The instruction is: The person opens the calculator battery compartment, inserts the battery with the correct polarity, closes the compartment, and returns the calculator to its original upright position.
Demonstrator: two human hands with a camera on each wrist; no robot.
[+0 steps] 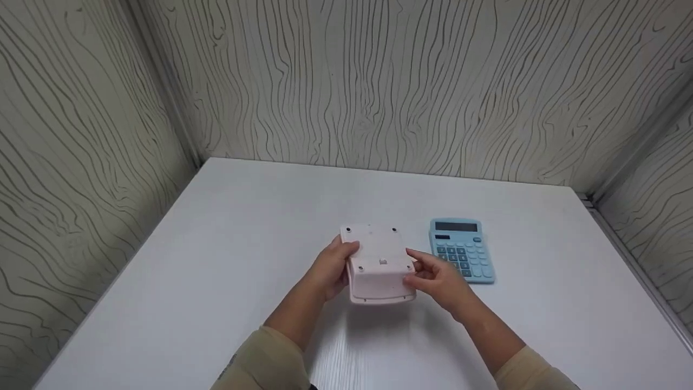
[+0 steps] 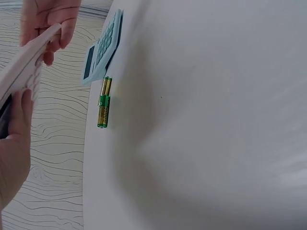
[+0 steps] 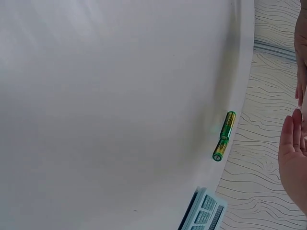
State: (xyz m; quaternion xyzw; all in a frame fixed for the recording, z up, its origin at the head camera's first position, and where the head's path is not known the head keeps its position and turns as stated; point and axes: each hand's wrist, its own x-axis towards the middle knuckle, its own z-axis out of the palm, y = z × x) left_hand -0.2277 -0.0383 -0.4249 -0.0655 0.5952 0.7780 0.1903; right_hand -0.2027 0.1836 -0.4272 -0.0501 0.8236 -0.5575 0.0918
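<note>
A pale pink calculator point(image 1: 381, 284) is held above the table, its back with the small screws and battery cover facing up. My left hand point(image 1: 330, 265) grips its left edge, thumb on the back. At the right edge, my right hand point(image 1: 441, 281) holds the lower corner between thumb and fingers. In the left wrist view the calculator's keys face down, and a dark patch of its front shows beside the left fingers. Green and gold batteries point(image 2: 104, 103) lie on the table in both wrist views; the pink calculator hides them in the head view.
A light blue calculator point(image 1: 457, 238) lies face up on the white table point(image 1: 243, 216), just beyond my right hand. Wood-grain patterned panels point(image 1: 368, 81) stand behind the table and at both sides.
</note>
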